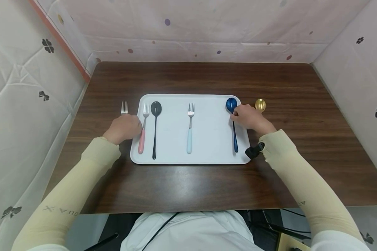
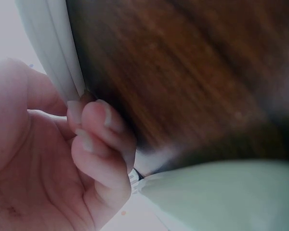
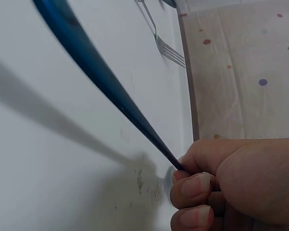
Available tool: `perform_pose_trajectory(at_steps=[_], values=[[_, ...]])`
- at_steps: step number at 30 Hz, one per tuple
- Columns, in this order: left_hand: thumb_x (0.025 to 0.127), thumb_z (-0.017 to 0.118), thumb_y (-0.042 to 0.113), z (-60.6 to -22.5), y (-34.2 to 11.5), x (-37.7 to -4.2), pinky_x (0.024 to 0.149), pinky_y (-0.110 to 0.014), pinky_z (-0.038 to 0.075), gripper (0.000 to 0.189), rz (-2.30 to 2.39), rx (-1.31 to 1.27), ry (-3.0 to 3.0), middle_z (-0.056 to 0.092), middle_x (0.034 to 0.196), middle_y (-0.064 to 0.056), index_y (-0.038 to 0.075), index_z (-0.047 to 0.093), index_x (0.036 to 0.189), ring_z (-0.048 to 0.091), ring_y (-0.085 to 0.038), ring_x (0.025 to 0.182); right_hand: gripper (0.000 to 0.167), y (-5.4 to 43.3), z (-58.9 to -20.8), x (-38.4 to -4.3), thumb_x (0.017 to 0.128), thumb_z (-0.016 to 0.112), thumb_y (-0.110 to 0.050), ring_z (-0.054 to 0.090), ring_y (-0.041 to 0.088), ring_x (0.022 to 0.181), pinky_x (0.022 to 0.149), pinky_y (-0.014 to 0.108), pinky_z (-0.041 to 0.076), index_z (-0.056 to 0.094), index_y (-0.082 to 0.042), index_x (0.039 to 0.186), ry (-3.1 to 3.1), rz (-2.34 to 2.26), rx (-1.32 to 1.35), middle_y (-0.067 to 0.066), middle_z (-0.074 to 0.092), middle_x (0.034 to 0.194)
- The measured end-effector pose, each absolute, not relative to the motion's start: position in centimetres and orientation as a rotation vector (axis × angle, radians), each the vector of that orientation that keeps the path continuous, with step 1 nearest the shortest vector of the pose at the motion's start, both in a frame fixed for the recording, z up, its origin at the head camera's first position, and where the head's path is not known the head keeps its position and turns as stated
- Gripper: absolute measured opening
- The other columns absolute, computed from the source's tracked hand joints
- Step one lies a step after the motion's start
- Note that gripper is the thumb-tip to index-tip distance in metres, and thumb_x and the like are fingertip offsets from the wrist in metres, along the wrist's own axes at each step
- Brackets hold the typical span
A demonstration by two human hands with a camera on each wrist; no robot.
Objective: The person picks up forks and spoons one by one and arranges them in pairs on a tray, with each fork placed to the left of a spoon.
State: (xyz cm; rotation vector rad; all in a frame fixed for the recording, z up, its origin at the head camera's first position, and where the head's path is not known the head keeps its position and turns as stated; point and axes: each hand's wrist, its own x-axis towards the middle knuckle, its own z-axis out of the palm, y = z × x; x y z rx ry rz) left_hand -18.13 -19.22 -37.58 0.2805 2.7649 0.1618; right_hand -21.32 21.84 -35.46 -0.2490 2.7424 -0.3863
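Note:
My right hand point(image 1: 250, 119) pinches a shiny blue spoon point(image 1: 235, 137) near its neck, over the right side of a white tray point(image 1: 210, 146). In the right wrist view the spoon's handle point(image 3: 111, 89) rises from between thumb and fingers and casts a shadow on the tray. At the tray's left edge, my left hand point(image 1: 123, 128) holds the rim point(image 2: 62, 57) between thumb and curled fingers. On the tray lie a pink-handled fork point(image 1: 141, 141), a dark grey spoon point(image 1: 155, 136) and a fork with a light blue handle point(image 1: 189, 139).
Just beyond the left hand lies another fork point(image 1: 124, 107) on the brown table point(image 1: 188, 78), its handle hidden. A gold spoon point(image 1: 260, 105) lies right of the tray, partly covered by the right hand. Patterned curtains point(image 1: 188, 31) stand behind and at both sides.

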Motion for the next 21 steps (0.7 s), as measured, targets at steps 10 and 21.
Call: perform_pose_trajectory(at_steps=[10, 21], values=[[0.094, 0.038, 0.021, -37.6, -19.2, -18.1, 0.052, -0.033, 0.039, 0.032, 0.168, 0.279, 2.765, 0.053, 0.069, -0.014, 0.0, 0.059, 0.083, 0.051, -0.026, 0.062, 0.026, 20.5, -35.9, -21.5, 0.096, 0.053, -0.022, 0.048, 0.021, 0.066, 0.057, 0.03, 0.035, 0.066, -0.004, 0.081, 2.713, -0.435, -0.273, 0.007, 0.05, 0.067], [0.093, 0.038, 0.022, -37.9, -19.2, -18.1, 0.052, -0.033, 0.038, 0.032, 0.17, 0.269, 2.777, 0.052, 0.068, -0.013, 0.001, 0.059, 0.081, 0.05, -0.026, 0.062, 0.025, 19.0, -36.3, -21.8, 0.097, 0.053, -0.022, 0.05, 0.022, 0.074, 0.063, 0.031, 0.037, 0.068, -0.003, 0.091, 2.673, -0.446, -0.315, 0.009, 0.055, 0.076]])
